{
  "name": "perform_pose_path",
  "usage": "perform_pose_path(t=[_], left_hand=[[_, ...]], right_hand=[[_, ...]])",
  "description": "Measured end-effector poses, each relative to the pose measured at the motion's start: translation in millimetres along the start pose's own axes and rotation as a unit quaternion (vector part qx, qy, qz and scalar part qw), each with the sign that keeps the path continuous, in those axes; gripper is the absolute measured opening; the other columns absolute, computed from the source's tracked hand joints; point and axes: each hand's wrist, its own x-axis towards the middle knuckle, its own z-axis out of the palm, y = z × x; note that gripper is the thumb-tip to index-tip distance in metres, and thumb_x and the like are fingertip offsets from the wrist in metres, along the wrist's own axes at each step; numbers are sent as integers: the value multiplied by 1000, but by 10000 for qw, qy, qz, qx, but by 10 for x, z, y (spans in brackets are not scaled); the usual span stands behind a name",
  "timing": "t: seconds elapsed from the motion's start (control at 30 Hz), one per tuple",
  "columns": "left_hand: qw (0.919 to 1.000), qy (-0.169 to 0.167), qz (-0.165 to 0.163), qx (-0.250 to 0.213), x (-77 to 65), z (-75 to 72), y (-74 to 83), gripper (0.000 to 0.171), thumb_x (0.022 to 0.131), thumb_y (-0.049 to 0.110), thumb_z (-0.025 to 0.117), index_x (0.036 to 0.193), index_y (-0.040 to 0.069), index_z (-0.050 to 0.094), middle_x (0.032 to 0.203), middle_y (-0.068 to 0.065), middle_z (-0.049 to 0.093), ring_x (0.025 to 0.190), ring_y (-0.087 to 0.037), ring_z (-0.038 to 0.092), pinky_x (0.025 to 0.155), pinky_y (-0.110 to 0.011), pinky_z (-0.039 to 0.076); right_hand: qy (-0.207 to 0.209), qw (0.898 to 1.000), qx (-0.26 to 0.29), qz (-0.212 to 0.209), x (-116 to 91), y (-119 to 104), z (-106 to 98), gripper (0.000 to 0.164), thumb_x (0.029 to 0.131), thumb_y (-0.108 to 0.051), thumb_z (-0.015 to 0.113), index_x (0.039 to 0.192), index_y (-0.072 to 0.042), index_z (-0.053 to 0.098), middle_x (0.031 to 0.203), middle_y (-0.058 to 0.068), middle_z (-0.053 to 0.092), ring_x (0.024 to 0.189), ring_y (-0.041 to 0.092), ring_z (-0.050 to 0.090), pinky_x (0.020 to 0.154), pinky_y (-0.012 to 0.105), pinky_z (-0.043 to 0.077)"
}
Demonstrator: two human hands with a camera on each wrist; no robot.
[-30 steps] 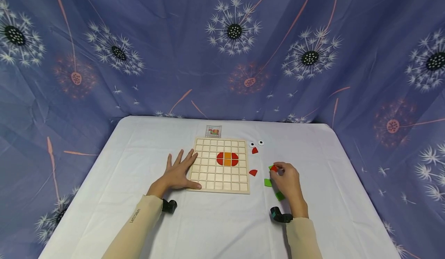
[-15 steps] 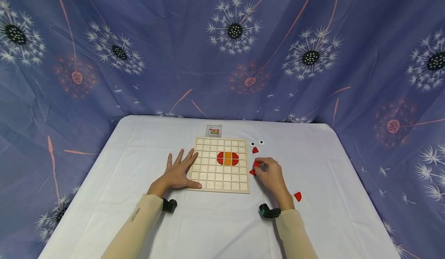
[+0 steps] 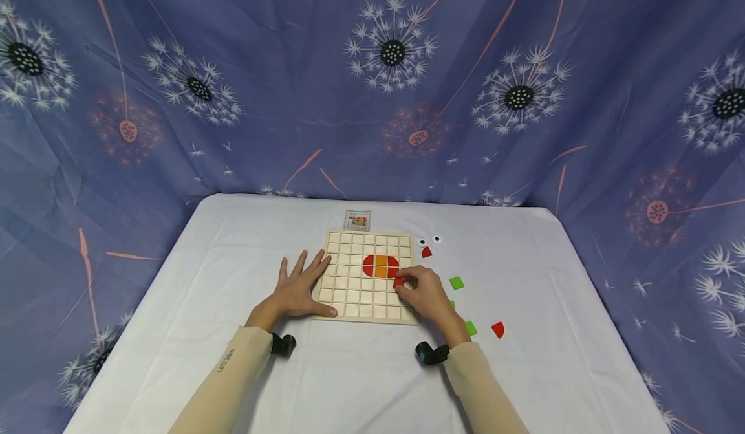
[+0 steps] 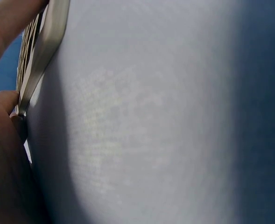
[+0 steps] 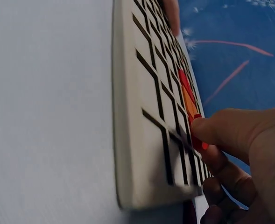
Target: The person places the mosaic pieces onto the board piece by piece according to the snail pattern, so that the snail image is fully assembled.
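Observation:
My left hand point(image 3: 298, 292) lies with fingers spread along the left edge of a wooden grid board point(image 3: 355, 298), the thumb on its lower left corner. Between thumb and index finger, my right hand point(image 3: 427, 293) pinches a red quarter-circle piece point(image 3: 398, 282) over the board's right side. The held piece is just below an oval on the board, made of orange pieces point(image 3: 381, 266) in the middle and red quarter-circles point(image 3: 368, 266) at its ends. In the right wrist view, thumb and fingertip are close over the grid beside the orange and red pieces.
A small pattern card point(image 3: 357, 220) lies behind the board. To the right are two eye discs point(image 3: 437, 239), a red piece point(image 3: 427, 252), several green pieces point(image 3: 456, 282), one partly hidden by my hand, and another red quarter-circle point(image 3: 498, 329). A patterned curtain point(image 3: 372, 97) hangs behind the table.
My right hand has moved left from beside the green pieces to over the board, carrying the red quarter-circle. The green pieces and a red one behind it are uncovered. My left hand has stayed put.

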Motion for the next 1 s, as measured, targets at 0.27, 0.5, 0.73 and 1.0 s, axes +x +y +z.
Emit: perform_pose_path(t=[0.27,0.5,0.73,1.0], left_hand=[[10000,-11,-5,-31,4,2,-2,128,67,71,84,166,18,21,175,-6,9,159,-44,-2,119,-72,-14],[10000,14,31,-37,1,3,-10,128,67,71,84,166,17,22,175,-7,10,159,-45,-1,119,-73,-13],[10000,41,56,-1,11,18,-28,129,67,72,83,166,17,21,175,-7,9,159,-46,-1,119,-73,-14],[10000,-4,15,6,9,24,-30,129,67,73,83,167,18,20,175,-6,8,159,-45,-2,119,-73,-14]], right_hand=[[-188,9997,-84,-99,12,-72,88,20,86,-5,79,106,-3,80,113,13,75,115,33,65,104,49,52],[-301,9995,-127,-15,51,-108,84,17,86,-2,80,102,-5,81,108,10,74,108,29,67,98,46,55],[-370,9992,-168,26,60,-113,81,15,86,-1,79,100,-6,82,107,9,74,107,28,68,97,47,55],[-461,9988,-190,-6,46,-94,62,18,87,-4,80,104,-6,80,110,9,74,109,28,67,100,47,54]])
